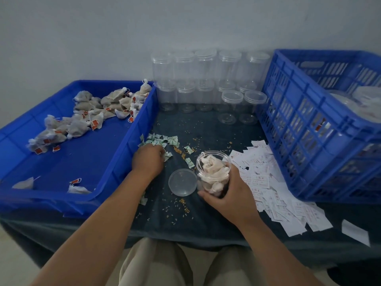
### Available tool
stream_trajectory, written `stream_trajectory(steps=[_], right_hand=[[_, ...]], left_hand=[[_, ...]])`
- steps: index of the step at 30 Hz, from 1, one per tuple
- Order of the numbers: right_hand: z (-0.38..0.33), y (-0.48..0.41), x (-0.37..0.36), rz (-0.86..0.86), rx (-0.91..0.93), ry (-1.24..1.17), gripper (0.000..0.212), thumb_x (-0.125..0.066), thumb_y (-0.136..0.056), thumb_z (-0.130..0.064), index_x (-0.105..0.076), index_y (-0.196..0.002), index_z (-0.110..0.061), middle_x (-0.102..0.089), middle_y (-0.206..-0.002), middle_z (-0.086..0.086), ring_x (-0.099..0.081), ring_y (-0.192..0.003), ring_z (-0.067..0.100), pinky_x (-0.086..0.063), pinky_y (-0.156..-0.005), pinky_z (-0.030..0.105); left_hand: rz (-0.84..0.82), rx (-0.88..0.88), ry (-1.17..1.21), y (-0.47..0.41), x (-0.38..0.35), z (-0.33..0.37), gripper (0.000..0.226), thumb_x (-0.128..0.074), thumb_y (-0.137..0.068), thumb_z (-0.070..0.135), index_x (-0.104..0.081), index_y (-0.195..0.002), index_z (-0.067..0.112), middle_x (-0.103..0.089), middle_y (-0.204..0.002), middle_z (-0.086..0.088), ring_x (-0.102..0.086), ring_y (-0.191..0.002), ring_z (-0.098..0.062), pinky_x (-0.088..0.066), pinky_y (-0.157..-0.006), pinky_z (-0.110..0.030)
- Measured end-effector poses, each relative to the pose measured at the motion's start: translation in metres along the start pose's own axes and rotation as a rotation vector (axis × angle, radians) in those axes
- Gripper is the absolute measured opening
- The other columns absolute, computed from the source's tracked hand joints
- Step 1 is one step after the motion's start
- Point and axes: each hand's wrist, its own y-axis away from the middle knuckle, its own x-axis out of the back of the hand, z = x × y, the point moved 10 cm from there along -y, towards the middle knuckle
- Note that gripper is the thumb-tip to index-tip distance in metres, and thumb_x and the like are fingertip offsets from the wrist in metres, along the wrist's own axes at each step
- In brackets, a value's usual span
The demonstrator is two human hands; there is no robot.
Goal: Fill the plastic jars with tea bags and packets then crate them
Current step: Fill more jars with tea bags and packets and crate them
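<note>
My right hand grips an open clear plastic jar stuffed with white tea bags, tilted toward me on the dark cloth. Its clear lid lies flat just left of it. My left hand rests with curled fingers on the small green packets beside the tray wall; whether it holds one is hidden. Loose tea bags with red tags lie in the shallow blue tray at left. White paper slips spread to the right of the jar.
Several empty lidded jars stand stacked against the back wall. A tall slotted blue crate at right holds filled jars. Scattered grains dot the cloth. My knees show below the table's front edge.
</note>
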Motion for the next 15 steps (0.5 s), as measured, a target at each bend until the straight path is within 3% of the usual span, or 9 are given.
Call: stream_trajectory(steps=[3, 5, 8, 10, 12, 15], right_hand=[[-0.001, 0.0, 0.0, 0.001, 0.002, -0.002, 0.102, -0.08, -0.065, -0.082, -0.032, -0.147, -0.044, -0.044, -0.121, -0.056, -0.051, -0.111, -0.014, -0.05, -0.087, 0.018], [-0.001, 0.0, 0.0, 0.002, -0.004, -0.004, 0.102, -0.08, -0.064, -0.082, -0.032, -0.147, -0.044, -0.047, -0.12, -0.052, -0.053, -0.11, -0.013, -0.052, -0.087, 0.02], [-0.003, 0.001, 0.001, -0.004, -0.01, -0.007, 0.104, -0.081, -0.065, -0.081, -0.033, -0.148, -0.042, -0.055, -0.126, -0.037, -0.061, -0.114, -0.004, -0.058, -0.089, 0.027], [-0.003, 0.001, 0.001, -0.007, -0.008, -0.008, 0.105, -0.081, -0.065, -0.08, -0.034, -0.149, -0.039, -0.06, -0.131, -0.027, -0.064, -0.118, 0.003, -0.06, -0.091, 0.031], [-0.003, 0.001, 0.0, -0.011, -0.004, -0.006, 0.106, -0.082, -0.065, -0.078, -0.033, -0.15, -0.038, -0.061, -0.133, -0.023, -0.065, -0.121, 0.008, -0.059, -0.093, 0.033], [-0.006, 0.002, 0.001, -0.008, 0.015, 0.01, 0.106, -0.083, -0.065, -0.077, -0.035, -0.15, -0.035, -0.061, -0.13, -0.022, -0.065, -0.117, 0.008, -0.06, -0.09, 0.033]], left_hand=[[0.014, -0.006, 0.007, -0.002, 0.0, 0.0, 0.018, -0.067, -0.101, 0.033, -0.076, -0.116, 0.026, -0.065, -0.121, -0.006, -0.057, -0.117, -0.03, -0.056, -0.091, -0.045], [0.035, 0.003, 0.079, -0.003, 0.004, 0.0, 0.014, -0.067, -0.102, 0.028, -0.077, -0.11, 0.022, -0.069, -0.116, -0.005, -0.062, -0.108, -0.027, -0.057, -0.087, -0.043], [0.125, 0.03, 0.319, 0.005, 0.023, 0.004, 0.015, -0.063, -0.105, 0.028, -0.073, -0.112, 0.021, -0.073, -0.107, 0.004, -0.065, -0.091, -0.013, -0.055, -0.078, -0.035], [0.173, 0.011, 0.549, 0.019, 0.046, 0.017, 0.018, -0.058, -0.107, 0.038, -0.073, -0.113, 0.03, -0.072, -0.096, 0.017, -0.064, -0.083, -0.003, -0.053, -0.073, -0.026], [0.174, -0.09, 0.77, 0.041, 0.069, 0.042, 0.015, -0.057, -0.104, 0.044, -0.072, -0.107, 0.043, -0.073, -0.087, 0.021, -0.068, -0.078, -0.001, -0.049, -0.062, -0.013], [0.069, -0.312, 0.883, 0.073, 0.089, 0.088, 0.01, -0.066, -0.099, 0.044, -0.076, -0.101, 0.046, -0.075, -0.088, 0.022, -0.069, -0.075, -0.002, -0.054, -0.061, -0.016]])
